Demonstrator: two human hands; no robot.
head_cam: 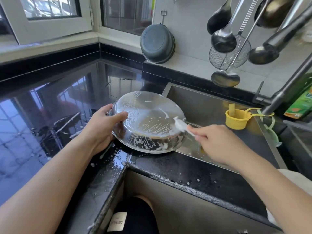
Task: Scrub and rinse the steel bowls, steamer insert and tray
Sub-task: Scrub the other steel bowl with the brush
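The left hand (103,123) grasps the upside-down steel bowl (148,122) at its nine o'clock edge, keeping it tilted on the counter (50,105) beside the sink (202,102), so the right hand (217,142), pinching a soapy cloth (181,124), scrubs at three o'clock.

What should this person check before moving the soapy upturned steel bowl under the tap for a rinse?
1. Left hand grips the round steel bowl at its rim: ok.
2. Bowl's underside is covered in white suds: ok, though its inside is hidden, so cannot tell.
3. White scrubbing cloth, pinched in the right hand, is off the bowl: not ok, it touches the edge.
4. Steel sink has room: ok, only a small yellow plastic cup shows.
5. Water running from the steel tap: cannot tell, spout out of view.
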